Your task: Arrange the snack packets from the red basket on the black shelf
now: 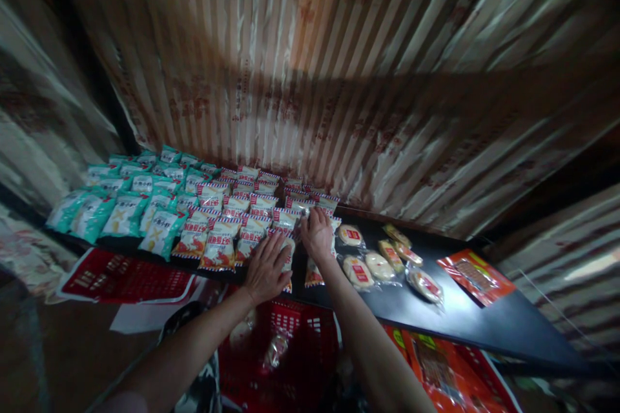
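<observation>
Nearest the camera, a red basket (305,377) is seen below the shelf, between the two forearms, with a small clear-wrapped item (277,350) held in it. To its right, orange packets (438,368) are stacked, and to the left, another red basket (130,276) is partly covered by the shelf edge.

On the black shelf (465,316), the red-and-white snack bags (220,245) are set out in rows running from near to far, left of the middle. The left hand (266,268) is laid over the bags at the near edge, its fingers extended and loosely spread, with nothing clenched. The right hand (317,232) is placed a little farther back and to the right, its fingers bent down onto the bags; whether one is being gripped cannot be told.

At the far left, teal-and-white bags (121,214) are packed closely beside the red-and-white ones. Just right of the right forearm, round wrapped cakes (358,271) are scattered, with small yellow packets (391,253) placed among and behind them. Farther right, a flat orange packet (475,277) is laid at an angle. The far side is closed off by a ridged wall covering (290,77) marked with reddish print.
</observation>
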`<state>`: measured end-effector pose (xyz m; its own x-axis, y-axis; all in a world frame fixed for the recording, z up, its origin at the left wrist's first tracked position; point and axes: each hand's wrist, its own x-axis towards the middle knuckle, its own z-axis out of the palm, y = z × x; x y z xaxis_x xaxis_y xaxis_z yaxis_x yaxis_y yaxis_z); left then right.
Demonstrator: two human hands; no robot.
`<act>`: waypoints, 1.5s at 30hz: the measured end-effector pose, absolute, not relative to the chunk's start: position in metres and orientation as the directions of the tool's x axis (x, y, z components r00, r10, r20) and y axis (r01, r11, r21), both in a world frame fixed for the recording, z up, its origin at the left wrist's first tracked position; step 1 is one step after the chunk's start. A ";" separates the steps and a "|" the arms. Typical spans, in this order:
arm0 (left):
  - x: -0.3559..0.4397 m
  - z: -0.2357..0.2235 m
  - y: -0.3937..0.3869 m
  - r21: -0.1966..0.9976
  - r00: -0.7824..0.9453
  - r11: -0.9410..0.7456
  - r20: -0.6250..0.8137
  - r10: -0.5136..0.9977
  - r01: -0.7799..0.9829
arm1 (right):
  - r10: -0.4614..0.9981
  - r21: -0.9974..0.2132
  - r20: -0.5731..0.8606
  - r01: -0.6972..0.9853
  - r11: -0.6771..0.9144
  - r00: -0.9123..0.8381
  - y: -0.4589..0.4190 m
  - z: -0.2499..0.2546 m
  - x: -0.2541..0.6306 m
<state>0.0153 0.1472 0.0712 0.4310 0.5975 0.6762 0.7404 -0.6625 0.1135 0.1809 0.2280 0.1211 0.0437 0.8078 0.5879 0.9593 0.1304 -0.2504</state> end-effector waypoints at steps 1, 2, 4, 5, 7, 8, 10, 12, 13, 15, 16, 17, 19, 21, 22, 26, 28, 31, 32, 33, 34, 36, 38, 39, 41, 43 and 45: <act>0.015 0.072 0.148 0.115 0.435 -0.670 0.678 0.593 0.734 | 0.819 -0.263 0.571 0.958 0.114 0.059 0.233 0.123 0.184; 0.014 0.072 0.149 0.117 0.436 -0.674 0.679 0.590 0.729 | 0.835 -0.275 0.545 0.957 0.094 0.074 0.237 0.125 0.186; 0.012 0.074 0.150 0.124 0.432 -0.674 0.680 0.592 0.729 | 0.874 -0.286 0.477 0.957 0.052 0.095 0.243 0.130 0.189; 0.012 0.076 0.151 0.126 0.431 -0.672 0.678 0.596 0.730 | 0.892 -0.284 0.441 0.958 0.034 0.099 0.245 0.132 0.189; 0.012 0.078 0.152 0.125 0.435 -0.672 0.673 0.598 0.730 | 0.921 -0.267 0.378 0.964 0.006 0.099 0.248 0.138 0.188; 0.012 0.080 0.153 0.123 0.440 -0.675 0.670 0.597 0.728 | 0.930 -0.256 0.355 0.967 -0.003 0.097 0.248 0.140 0.187; 0.013 0.083 0.155 0.120 0.445 -0.677 0.668 0.596 0.726 | 0.939 -0.237 0.333 0.972 -0.008 0.089 0.248 0.143 0.182; 0.015 0.085 0.157 0.126 0.439 -0.671 0.665 0.604 0.731 | 0.940 -0.223 0.333 0.975 -0.001 0.077 0.248 0.146 0.176; 0.016 0.086 0.159 0.134 0.433 -0.666 0.663 0.611 0.734 | 0.942 -0.218 0.327 0.976 0.004 0.069 0.248 0.146 0.172; 0.017 0.087 0.161 0.147 0.419 -0.656 0.662 0.621 0.740 | 0.958 -0.207 0.283 0.978 0.009 0.051 0.247 0.148 0.165; 0.017 0.087 0.162 0.150 0.414 -0.653 0.663 0.623 0.742 | 0.967 -0.203 0.249 0.979 0.003 0.048 0.247 0.149 0.161; 0.017 0.088 0.163 0.150 0.410 -0.651 0.666 0.623 0.744 | 0.975 -0.200 0.216 0.980 -0.005 0.049 0.247 0.150 0.158; 0.016 0.088 0.163 0.146 0.406 -0.648 0.671 0.620 0.747 | 0.982 -0.202 0.179 0.979 -0.023 0.059 0.247 0.152 0.154; 0.014 0.088 0.162 0.141 0.407 -0.648 0.673 0.617 0.748 | 0.984 -0.220 0.160 0.974 -0.042 0.079 0.246 0.155 0.153; 0.014 0.087 0.161 0.136 0.411 -0.650 0.673 0.615 0.748 | 0.985 -0.236 0.148 0.970 -0.051 0.088 0.246 0.156 0.153; 0.010 0.083 0.160 0.108 0.435 -0.671 0.683 0.586 0.734 | 0.988 -0.295 0.117 0.953 -0.067 0.105 0.248 0.159 0.155; 0.008 0.080 0.160 0.102 0.437 -0.678 0.693 0.573 0.728 | 0.987 -0.317 0.129 0.947 -0.049 0.094 0.250 0.159 0.155; 0.005 0.077 0.160 0.099 0.439 -0.689 0.703 0.560 0.718 | 0.988 -0.367 0.124 0.929 -0.041 0.093 0.254 0.158 0.154; 0.004 0.078 0.160 0.100 0.438 -0.690 0.705 0.557 0.717 | 0.988 -0.385 0.118 0.922 -0.045 0.098 0.255 0.157 0.154; 0.003 0.078 0.160 0.100 0.437 -0.691 0.708 0.555 0.716 | 0.988 -0.403 0.116 0.914 -0.048 0.103 0.256 0.155 0.153; 0.003 0.079 0.160 0.100 0.435 -0.691 0.710 0.553 0.716 | 0.987 -0.423 0.119 0.905 -0.050 0.110 0.257 0.154 0.152; 0.003 0.083 0.162 0.100 0.426 -0.688 0.719 0.550 0.719 | 0.982 -0.466 0.141 0.884 -0.047 0.126 0.258 0.150 0.152; 0.003 0.087 0.165 0.099 0.419 -0.689 0.729 0.541 0.718 | 0.976 -0.504 0.171 0.863 -0.031 0.134 0.260 0.147 0.152; 0.003 0.090 0.167 0.097 0.417 -0.690 0.734 0.536 0.717 | 0.972 -0.518 0.188 0.855 -0.020 0.137 0.262 0.146 0.153; 0.004 0.094 0.170 0.088 0.423 -0.699 0.740 0.523 0.710 | 0.963 -0.548 0.220 0.836 -0.010 0.156 0.267 0.146 0.157; 0.004 0.096 0.172 0.075 0.438 -0.709 0.739 0.511 0.701 | 0.956 -0.602 0.212 0.798 -0.035 0.202 0.274 0.147 0.163; 0.002 0.094 0.171 0.061 0.451 -0.712 0.735 0.506 0.699 | 0.954 -0.657 0.172 0.750 -0.073 0.244 0.283 0.149 0.171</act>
<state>0.0023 0.1714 0.0945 0.4511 0.5064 0.7349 0.6993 -0.7122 0.0615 0.1708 0.2829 0.1493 0.2442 0.9543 0.1723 0.7499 -0.0732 -0.6575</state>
